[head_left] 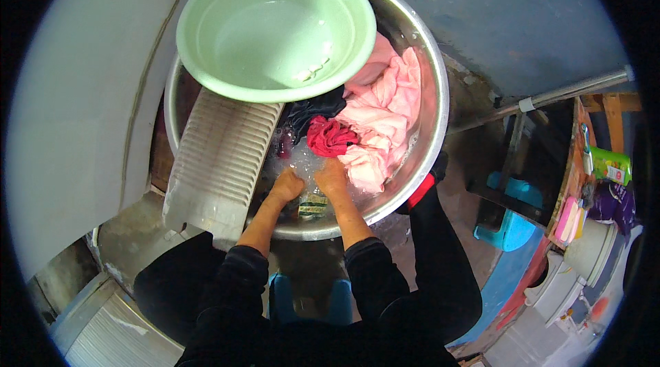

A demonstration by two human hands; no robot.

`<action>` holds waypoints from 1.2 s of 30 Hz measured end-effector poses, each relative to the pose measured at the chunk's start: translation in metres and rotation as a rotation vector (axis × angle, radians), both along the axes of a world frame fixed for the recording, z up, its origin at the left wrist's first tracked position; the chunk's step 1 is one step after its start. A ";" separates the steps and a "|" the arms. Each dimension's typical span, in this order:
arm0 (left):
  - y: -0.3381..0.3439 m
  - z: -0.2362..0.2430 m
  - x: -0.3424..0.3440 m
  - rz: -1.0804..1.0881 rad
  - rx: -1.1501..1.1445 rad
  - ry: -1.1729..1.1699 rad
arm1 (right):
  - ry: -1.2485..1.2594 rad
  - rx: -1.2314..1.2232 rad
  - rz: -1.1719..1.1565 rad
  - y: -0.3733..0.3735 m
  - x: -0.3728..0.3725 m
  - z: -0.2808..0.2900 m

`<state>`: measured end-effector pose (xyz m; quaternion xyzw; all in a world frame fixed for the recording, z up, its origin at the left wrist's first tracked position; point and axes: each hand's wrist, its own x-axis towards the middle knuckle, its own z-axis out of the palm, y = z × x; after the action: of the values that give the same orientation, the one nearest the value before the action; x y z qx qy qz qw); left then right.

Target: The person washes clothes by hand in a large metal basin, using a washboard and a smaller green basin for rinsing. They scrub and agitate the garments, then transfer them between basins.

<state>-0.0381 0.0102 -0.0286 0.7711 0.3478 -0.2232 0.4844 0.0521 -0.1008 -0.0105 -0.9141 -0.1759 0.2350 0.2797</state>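
Observation:
My left hand [289, 181] is closed low in sudsy water in a wide steel basin [433, 92], beside the ridged washboard [213, 161]. My right hand [330, 174] is closed just right of it, near a crumpled red cloth [330, 135] and pink fabric [381, 113]. What either hand holds is hidden by fingers and water. A green-and-cream striped item [313, 205] lies in the water between and below my hands. Dark cloth [309, 109] is bunched behind the red one. A pale green plastic basin [275, 30] of clear liquid rests over the back of the steel basin.
A white panel [89, 99] stands at the left, a grey-blue wall [495, 23] behind. At the right are a metal pole [570, 92], a blue plastic stool [512, 223], and a wooden shelf [570, 161] with brushes and packets. My knees flank the steel basin.

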 end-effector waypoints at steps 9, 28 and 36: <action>0.006 0.051 0.011 0.420 -0.693 -0.173 | 0.859 0.454 -0.423 -0.022 0.013 0.012; -0.004 0.008 0.014 -0.303 0.234 0.020 | 0.740 0.905 -0.631 -0.061 0.075 0.067; 0.004 -0.199 -0.073 -0.588 0.260 0.147 | 0.759 0.814 -0.442 -0.001 0.038 0.068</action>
<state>-0.1109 0.0138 -0.2272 0.8757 0.1699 -0.3621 0.2705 0.0903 -0.1016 0.0574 -0.6003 0.0547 0.3952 0.6931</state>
